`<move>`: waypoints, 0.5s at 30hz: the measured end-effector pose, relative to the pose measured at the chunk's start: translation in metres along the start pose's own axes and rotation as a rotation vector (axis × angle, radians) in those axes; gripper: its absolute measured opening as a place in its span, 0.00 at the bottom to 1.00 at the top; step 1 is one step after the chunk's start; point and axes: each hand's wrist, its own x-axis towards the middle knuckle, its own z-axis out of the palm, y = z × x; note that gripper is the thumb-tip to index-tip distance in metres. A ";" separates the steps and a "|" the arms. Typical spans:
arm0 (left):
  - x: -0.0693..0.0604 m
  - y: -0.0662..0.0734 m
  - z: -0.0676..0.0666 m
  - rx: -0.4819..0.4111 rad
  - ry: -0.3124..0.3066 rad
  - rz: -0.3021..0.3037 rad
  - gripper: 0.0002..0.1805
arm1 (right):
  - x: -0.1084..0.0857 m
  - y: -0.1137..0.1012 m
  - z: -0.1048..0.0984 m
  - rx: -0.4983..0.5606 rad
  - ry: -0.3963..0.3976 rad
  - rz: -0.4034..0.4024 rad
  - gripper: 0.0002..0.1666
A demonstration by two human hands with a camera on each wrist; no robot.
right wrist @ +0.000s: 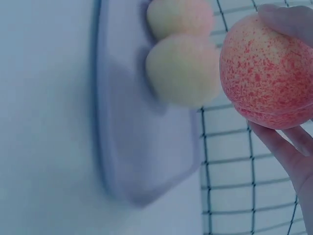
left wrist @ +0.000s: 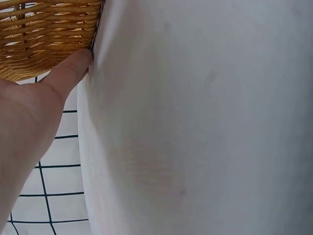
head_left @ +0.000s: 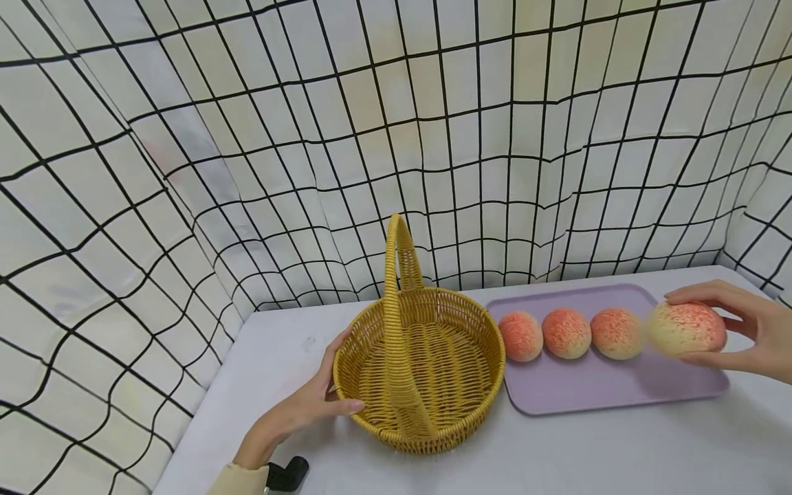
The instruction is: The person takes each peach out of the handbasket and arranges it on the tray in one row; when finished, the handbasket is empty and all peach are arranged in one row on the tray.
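Observation:
A yellow wicker basket with a tall arched handle stands on the white table. My left hand holds its left side, thumb at the rim and fingers along the outer wall. In the left wrist view, a finger reaches low against the basket's weave. My right hand grips a red-speckled, pale yellow peach between thumb and fingers, over the right end of a purple tray. Three other peaches lie in a row on that tray, the nearest to the hand being a peach with a pale right side.
Black netting over white cloth encloses the table at the back and sides. The tray stands close against the basket's right side. A small black object shows by the left sleeve.

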 end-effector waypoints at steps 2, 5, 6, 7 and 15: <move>0.000 0.000 0.000 0.000 0.002 -0.008 0.65 | -0.006 0.016 -0.002 0.000 0.017 0.017 0.52; 0.000 -0.001 0.000 -0.008 0.011 -0.021 0.65 | -0.010 0.035 -0.005 -0.005 0.008 0.022 0.50; 0.000 -0.001 0.000 -0.010 0.012 -0.025 0.65 | -0.010 0.041 -0.006 -0.011 -0.003 0.025 0.49; 0.000 -0.001 0.000 -0.008 0.014 -0.026 0.65 | -0.011 0.047 -0.006 -0.009 -0.001 0.033 0.48; 0.002 -0.001 0.000 0.001 0.011 -0.027 0.64 | -0.010 0.073 0.000 -0.032 -0.082 0.080 0.43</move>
